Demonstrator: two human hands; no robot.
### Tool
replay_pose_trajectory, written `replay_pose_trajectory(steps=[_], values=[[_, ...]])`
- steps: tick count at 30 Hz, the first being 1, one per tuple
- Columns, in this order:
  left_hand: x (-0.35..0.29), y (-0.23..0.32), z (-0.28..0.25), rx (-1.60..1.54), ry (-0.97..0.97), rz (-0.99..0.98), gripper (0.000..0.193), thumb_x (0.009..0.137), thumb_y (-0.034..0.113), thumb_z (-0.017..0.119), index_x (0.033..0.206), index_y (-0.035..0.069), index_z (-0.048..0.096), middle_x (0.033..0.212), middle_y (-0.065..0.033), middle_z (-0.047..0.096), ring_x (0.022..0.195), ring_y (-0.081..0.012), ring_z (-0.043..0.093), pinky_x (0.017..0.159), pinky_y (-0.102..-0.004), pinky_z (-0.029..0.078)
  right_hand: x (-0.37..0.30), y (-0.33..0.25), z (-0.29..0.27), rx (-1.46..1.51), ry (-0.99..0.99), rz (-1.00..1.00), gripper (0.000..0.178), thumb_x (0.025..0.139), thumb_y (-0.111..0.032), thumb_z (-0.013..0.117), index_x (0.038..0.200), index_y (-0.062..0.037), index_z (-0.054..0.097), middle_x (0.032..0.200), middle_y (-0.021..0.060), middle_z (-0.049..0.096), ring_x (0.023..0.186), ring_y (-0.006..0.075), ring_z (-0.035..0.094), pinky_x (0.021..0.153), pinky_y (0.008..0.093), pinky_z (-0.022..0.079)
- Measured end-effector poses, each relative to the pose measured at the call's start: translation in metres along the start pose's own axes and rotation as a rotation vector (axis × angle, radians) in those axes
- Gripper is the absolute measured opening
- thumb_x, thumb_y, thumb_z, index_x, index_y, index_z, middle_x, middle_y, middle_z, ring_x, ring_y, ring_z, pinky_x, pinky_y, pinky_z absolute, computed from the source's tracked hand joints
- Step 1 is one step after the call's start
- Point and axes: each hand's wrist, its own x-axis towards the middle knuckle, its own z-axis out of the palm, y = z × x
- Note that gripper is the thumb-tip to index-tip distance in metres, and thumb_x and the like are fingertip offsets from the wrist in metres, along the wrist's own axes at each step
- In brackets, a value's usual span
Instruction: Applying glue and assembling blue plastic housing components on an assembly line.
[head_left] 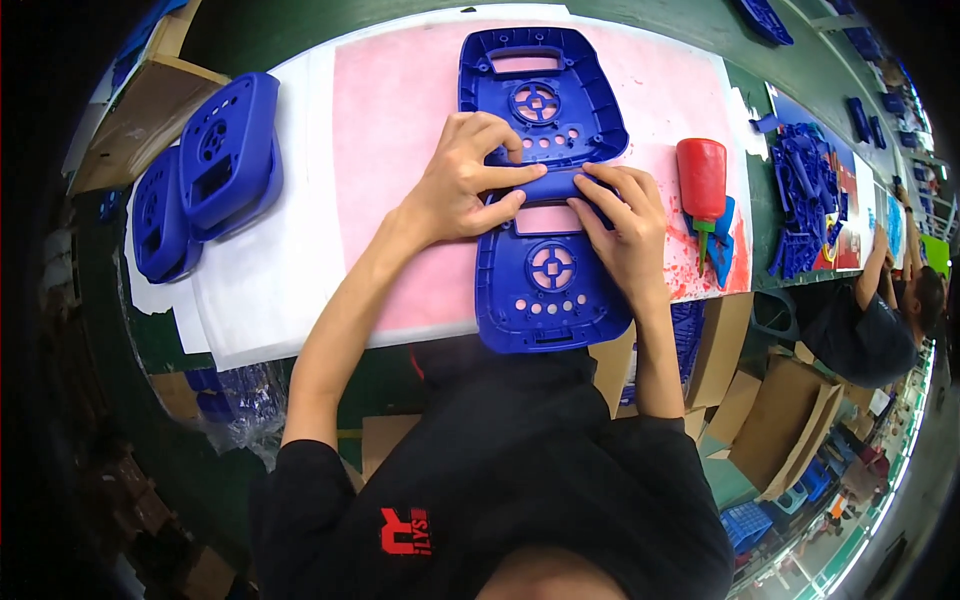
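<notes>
Blue plastic bar [553, 186] sits between an upper shell [578, 98] and a lower shell [513, 275] on a pink-and-white sheet [400, 90]; the half-closed left hand [465, 175] holds its left end between thumb and finger, the right hand [632, 222], fingers bent, holds its right end, a red bottle [702, 178] at right

The left hand [465, 178] and right hand [628, 220] hold a blue bar [552, 184] between their fingertips; a far shell [592, 105] lies beyond the fingers, a near shell [512, 295] below.
</notes>
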Motion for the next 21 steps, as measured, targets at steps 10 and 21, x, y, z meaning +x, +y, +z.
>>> replay_pose_trajectory(steps=[10, 21], values=[[-0.0006, 0.0019, -0.0009, 0.021, -0.061, -0.007, 0.031, 0.07, 0.015, 0.064, 0.1, 0.012, 0.071, 0.096, -0.0068, 0.055, 0.102, -0.0244, 0.048, 0.093, -0.0402, 0.027, -0.0013, -0.0003, 0.0, 0.027, -0.005, -0.006, 0.023, 0.066, -0.001, 0.071, 0.088, -0.0025, 0.065, 0.095, 0.0091, 0.063, 0.086, 0.0258, 0.058, 0.072, 0.0349, 0.05], [-0.0019, 0.008, -0.0024, 0.086, -0.074, 0.041, 0.031, 0.068, 0.012, 0.063, 0.099, 0.01, 0.07, 0.103, -0.0074, 0.056, 0.106, -0.0245, 0.046, 0.092, -0.0409, 0.026, 0.0013, -0.0073, -0.0023, -0.062, -0.113, -0.083, 0.019, 0.068, -0.002, 0.066, 0.087, 0.0001, 0.063, 0.094, 0.0109, 0.062, 0.084, 0.0262, 0.059, 0.072, 0.0346, 0.05]])
